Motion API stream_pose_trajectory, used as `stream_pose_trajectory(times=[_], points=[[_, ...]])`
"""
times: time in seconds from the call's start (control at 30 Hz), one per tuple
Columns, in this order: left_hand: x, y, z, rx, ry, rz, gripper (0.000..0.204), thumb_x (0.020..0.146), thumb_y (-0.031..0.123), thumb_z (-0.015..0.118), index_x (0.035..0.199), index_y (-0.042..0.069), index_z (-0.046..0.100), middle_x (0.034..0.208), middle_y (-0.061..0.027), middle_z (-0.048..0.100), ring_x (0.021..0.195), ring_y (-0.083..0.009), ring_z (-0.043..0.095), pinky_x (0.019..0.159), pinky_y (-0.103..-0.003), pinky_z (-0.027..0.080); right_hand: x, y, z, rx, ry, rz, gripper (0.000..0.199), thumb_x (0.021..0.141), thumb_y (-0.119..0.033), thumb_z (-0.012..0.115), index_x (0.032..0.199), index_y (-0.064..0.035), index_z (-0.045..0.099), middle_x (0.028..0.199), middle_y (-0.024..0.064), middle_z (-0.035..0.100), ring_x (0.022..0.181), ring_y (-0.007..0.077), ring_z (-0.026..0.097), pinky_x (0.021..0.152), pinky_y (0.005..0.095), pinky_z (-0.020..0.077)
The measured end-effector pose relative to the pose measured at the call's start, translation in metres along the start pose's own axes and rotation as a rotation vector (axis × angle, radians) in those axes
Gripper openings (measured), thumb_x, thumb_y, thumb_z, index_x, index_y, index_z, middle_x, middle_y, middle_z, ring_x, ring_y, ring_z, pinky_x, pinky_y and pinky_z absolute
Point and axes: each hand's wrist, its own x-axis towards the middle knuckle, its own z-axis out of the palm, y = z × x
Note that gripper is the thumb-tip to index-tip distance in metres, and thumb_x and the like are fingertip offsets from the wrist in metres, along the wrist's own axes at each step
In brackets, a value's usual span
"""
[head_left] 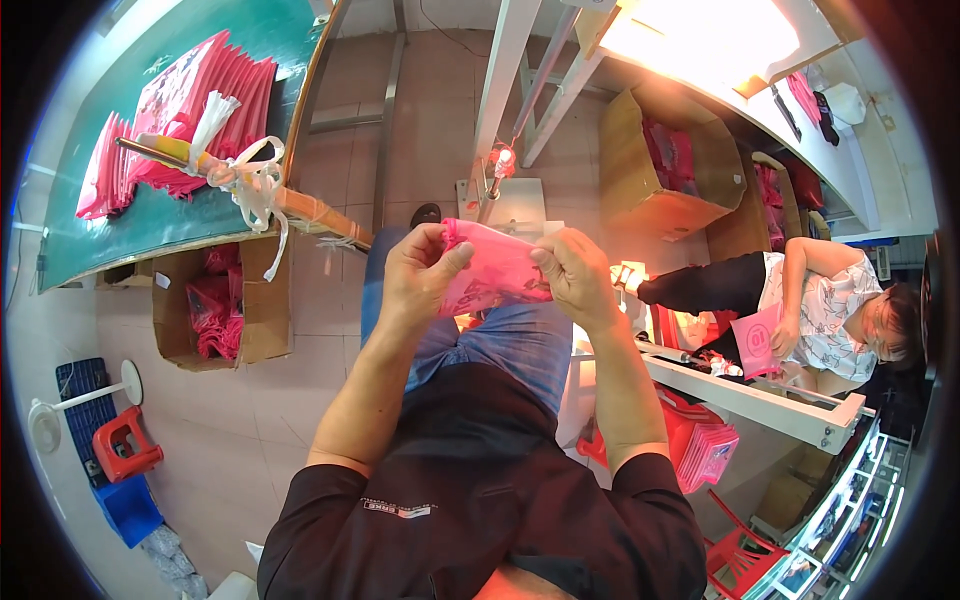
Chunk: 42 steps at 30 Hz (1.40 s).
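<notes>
Two hands working one pink bag

Both hands, left hand [420,270] and right hand [572,275], pinch a thin pink plastic bag [492,268] by its edges above the lap, apparently opening or folding it. Next likely needs a steady two-sided grip. Far left, a green table [120,230] carries stacked pink bags [180,110].

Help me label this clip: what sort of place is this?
Likely a small bag-making or packing workshop: stacks of pink bags on a green table, cardboard boxes full of them, and both hands holding a pink bag.
</notes>
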Motion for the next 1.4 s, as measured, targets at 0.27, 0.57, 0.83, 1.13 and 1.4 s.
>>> stream_pose_trajectory(times=[0.27, 0.57, 0.83, 1.13, 1.4], points=[[-0.003, -0.006, -0.009, 0.312, -0.330, 0.112, 0.012, 0.093, 0.011, 0.065, 0.098, 0.000, 0.065, 0.081, 0.0032, 0.056, 0.073, -0.0047, 0.050, 0.065, -0.020, 0.043, -0.002, -0.010, 0.004, -0.042, 0.007, -0.065, 0.017, 0.088, -0.021, 0.066, 0.096, -0.0063, 0.064, 0.084, 0.0083, 0.063, 0.084, 0.0304, 0.061, 0.076, 0.0407, 0.0473], [-0.004, -0.003, 0.000, 0.644, -0.016, 0.318, 0.019, 0.093, 0.014, 0.066, 0.103, -0.002, 0.064, 0.083, 0.0027, 0.055, 0.073, -0.0064, 0.050, 0.066, -0.022, 0.042, -0.010, -0.013, 0.006, -0.159, -0.067, -0.072, 0.016, 0.089, -0.015, 0.064, 0.101, -0.0050, 0.065, 0.089, 0.0120, 0.065, 0.081, 0.0322, 0.062, 0.072, 0.0395, 0.0480], [-0.003, 0.007, -0.002, 0.238, -0.356, 0.167, 0.017, 0.096, 0.013, 0.061, 0.093, -0.003, 0.065, 0.075, 0.0028, 0.050, 0.066, -0.0062, 0.045, 0.060, -0.023, 0.038, -0.016, -0.009, 0.013, 0.198, -0.057, -0.025, 0.021, 0.091, -0.019, 0.065, 0.106, -0.0046, 0.062, 0.089, 0.0118, 0.064, 0.079, 0.0283, 0.063, 0.069, 0.0378, 0.0496], [0.018, -0.007, -0.009, 0.139, 0.134, 0.225, 0.024, 0.100, 0.023, 0.057, 0.093, 0.002, 0.067, 0.071, 0.0083, 0.052, 0.063, 0.0001, 0.042, 0.056, -0.017, 0.034, -0.026, 0.015, 0.010, 0.536, 0.022, 0.305, 0.032, 0.089, -0.024, 0.071, 0.109, -0.0022, 0.058, 0.089, 0.0057, 0.065, 0.077, 0.0113, 0.062, 0.073, 0.0264, 0.0514], [0.022, -0.010, -0.017, 0.135, 0.237, 0.323, 0.028, 0.101, 0.027, 0.055, 0.090, 0.004, 0.067, 0.079, 0.0060, 0.060, 0.069, -0.0008, 0.048, 0.061, -0.017, 0.039, -0.020, 0.004, 0.016, 0.846, 0.181, 0.351, 0.021, 0.093, -0.009, 0.065, 0.111, -0.0009, 0.058, 0.094, 0.0052, 0.065, 0.082, 0.0103, 0.063, 0.078, 0.0243, 0.0512]])
